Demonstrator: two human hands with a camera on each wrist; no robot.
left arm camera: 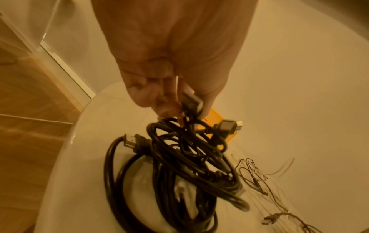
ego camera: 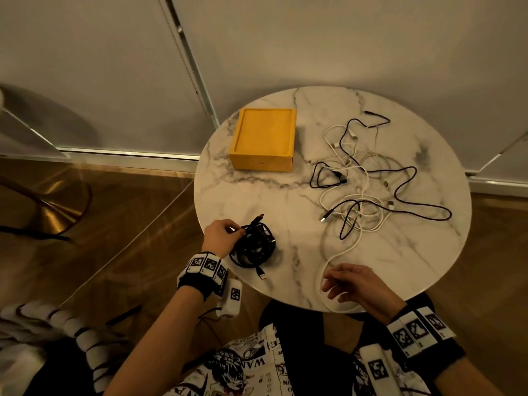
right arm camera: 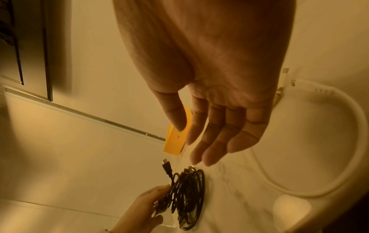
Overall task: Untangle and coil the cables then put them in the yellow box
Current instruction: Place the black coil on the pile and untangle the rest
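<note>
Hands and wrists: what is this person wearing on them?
Both hands are bare. The left wrist and the right wrist each carry a black band ringed with white blocks that bear square black-and-white code markings. A further white block with the same kind of marking hangs below each band. The forearms show no sleeves.

Dim, warm room light in the head view, everything tinted amber. The marble tabletop [ego camera: 285,195] is the brightest patch, and the yellow box [ego camera: 264,138] throws a soft shadow to its right. A faint streak of glare crosses the wooden floor [ego camera: 114,224] at left. Straight lines bow toward the frame edges. Both wrist views go heavily orange and soft: the left hand [left arm camera: 173,63] fills its frame out of focus, the black cable bundle [left arm camera: 179,173] smeared with motion blur. The right hand [right arm camera: 215,94] is blurry too, fingertips ghosting, corners dark.
</note>
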